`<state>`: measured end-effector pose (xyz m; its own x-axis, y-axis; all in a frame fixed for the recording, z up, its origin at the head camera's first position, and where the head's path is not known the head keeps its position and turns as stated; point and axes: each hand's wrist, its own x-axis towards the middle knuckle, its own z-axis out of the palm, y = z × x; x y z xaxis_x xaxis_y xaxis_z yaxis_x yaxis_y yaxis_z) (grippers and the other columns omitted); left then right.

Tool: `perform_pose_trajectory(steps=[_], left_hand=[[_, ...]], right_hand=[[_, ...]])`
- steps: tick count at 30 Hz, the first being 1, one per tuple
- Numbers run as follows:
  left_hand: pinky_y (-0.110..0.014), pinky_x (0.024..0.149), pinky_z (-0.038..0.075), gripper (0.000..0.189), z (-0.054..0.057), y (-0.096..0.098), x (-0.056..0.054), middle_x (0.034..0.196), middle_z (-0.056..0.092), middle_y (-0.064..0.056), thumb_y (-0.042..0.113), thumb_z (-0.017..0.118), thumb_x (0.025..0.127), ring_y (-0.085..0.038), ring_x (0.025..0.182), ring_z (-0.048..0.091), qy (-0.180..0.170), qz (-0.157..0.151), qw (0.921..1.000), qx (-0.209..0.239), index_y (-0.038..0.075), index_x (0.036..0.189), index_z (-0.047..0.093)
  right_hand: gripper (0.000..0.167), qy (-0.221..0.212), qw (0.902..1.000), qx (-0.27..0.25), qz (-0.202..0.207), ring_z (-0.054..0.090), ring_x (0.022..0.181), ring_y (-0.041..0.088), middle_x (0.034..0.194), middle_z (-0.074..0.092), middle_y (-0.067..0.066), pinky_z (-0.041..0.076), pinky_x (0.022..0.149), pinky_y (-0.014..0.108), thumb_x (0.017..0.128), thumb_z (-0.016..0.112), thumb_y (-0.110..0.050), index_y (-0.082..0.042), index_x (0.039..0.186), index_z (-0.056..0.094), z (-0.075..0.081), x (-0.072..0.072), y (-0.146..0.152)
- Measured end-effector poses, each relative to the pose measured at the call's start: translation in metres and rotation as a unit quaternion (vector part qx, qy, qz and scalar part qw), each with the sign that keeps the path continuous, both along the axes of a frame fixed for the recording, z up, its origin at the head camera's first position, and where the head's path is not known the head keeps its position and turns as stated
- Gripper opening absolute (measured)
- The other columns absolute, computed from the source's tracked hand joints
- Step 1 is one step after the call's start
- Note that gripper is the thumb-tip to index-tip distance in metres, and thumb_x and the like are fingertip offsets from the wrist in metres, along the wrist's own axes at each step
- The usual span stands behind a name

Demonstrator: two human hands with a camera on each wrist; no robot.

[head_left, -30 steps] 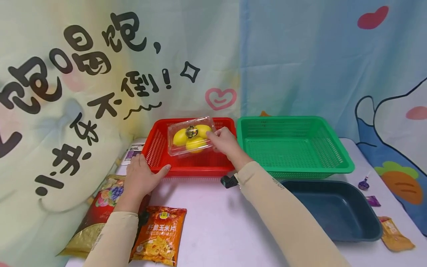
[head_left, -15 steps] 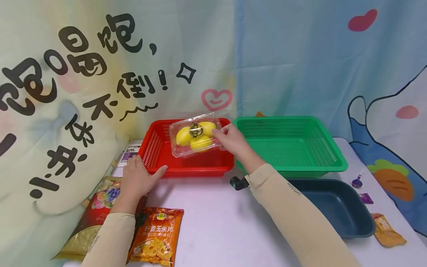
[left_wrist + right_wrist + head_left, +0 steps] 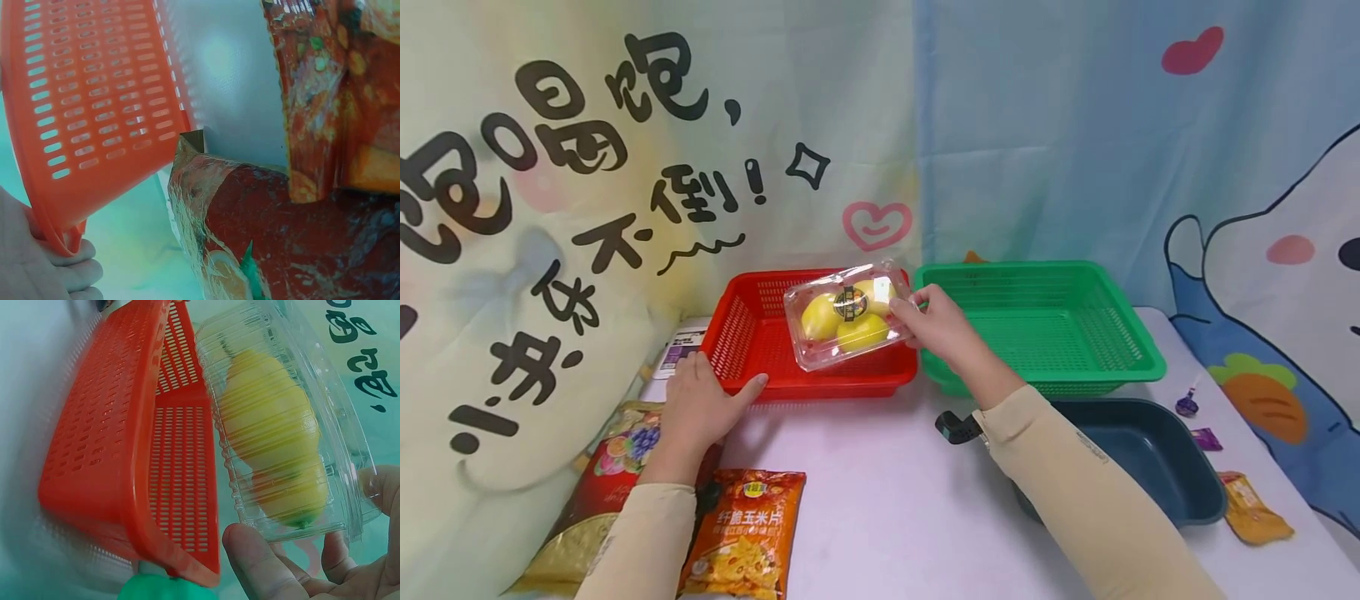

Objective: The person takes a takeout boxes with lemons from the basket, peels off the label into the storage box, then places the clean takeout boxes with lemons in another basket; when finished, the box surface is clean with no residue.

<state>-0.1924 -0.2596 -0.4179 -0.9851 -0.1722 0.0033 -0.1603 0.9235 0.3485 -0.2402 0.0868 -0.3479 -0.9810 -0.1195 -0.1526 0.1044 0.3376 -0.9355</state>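
My right hand (image 3: pixel 942 329) pinches the right end of a clear plastic fruit box (image 3: pixel 850 315), holding it tilted above the red basket (image 3: pixel 820 389). Several yellow fruits, lemon-like, lie inside, under a dark round label. In the right wrist view, thumb and fingers are on both sides of the fruit box (image 3: pixel 275 437), beside the basket's wall (image 3: pixel 94 437). My left hand (image 3: pixel 696 408) grips the red basket's front left corner. In the left wrist view, the left fingers (image 3: pixel 81 275) curl round the basket's rim (image 3: pixel 59 240).
Right of the red basket stands a green basket (image 3: pixel 1037 386), with a dark blue tray (image 3: pixel 1150 450) before it. An orange snack bag (image 3: pixel 745 533) and a larger red-gold bag (image 3: pixel 598 500) lie at left. A lollipop (image 3: pixel 1187 404), purple packet (image 3: pixel 1207 439) and orange packet (image 3: pixel 1255 508) lie at right.
My right hand has carried the fruit box a little to the right relative to the red basket. The left hand stays at the basket's corner. The whole head view has shifted slightly.
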Motion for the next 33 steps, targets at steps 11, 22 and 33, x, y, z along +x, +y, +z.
perform_pose_trajectory(steps=[11, 22, 33], left_hand=[[-0.074, 0.104, 0.048, 0.125, -0.004, -0.002, 0.000, 0.154, 0.033, -0.036, 0.082, 0.057, 0.086, -0.055, 0.138, 0.034, 0.006, -0.006, 1.0000, -0.004, -0.011, 0.159, 0.017], [-0.075, 0.105, 0.047, 0.124, -0.002, -0.001, 0.002, 0.152, 0.034, -0.036, 0.081, 0.058, 0.086, -0.054, 0.136, 0.035, 0.002, -0.011, 0.9999, -0.004, -0.011, 0.158, 0.019], [-0.078, 0.114, 0.035, 0.131, -0.002, -0.002, 0.001, 0.161, 0.024, -0.040, 0.087, 0.051, 0.086, -0.059, 0.144, 0.027, -0.014, -0.013, 0.9998, -0.009, -0.013, 0.161, 0.010]], right_hand=[[0.045, 0.001, 1.0000, -0.008, 0.001, 0.070, 0.093, 0.027, 0.121, 0.060, 0.019, 0.062, 0.097, 0.048, 0.105, 0.060, -0.039, -0.002, 0.124, 0.042, -0.004, 0.021, 0.020], [0.048, 0.000, 1.0000, 0.005, -0.002, 0.075, 0.099, 0.025, 0.127, 0.062, 0.024, 0.060, 0.101, 0.049, 0.106, 0.058, -0.042, -0.002, 0.127, 0.041, -0.016, 0.048, 0.045], [0.049, 0.018, 0.9998, 0.008, -0.002, 0.074, 0.103, 0.026, 0.122, 0.060, 0.023, 0.063, 0.096, 0.044, 0.107, 0.058, -0.039, 0.000, 0.132, 0.042, -0.024, 0.074, 0.059]])
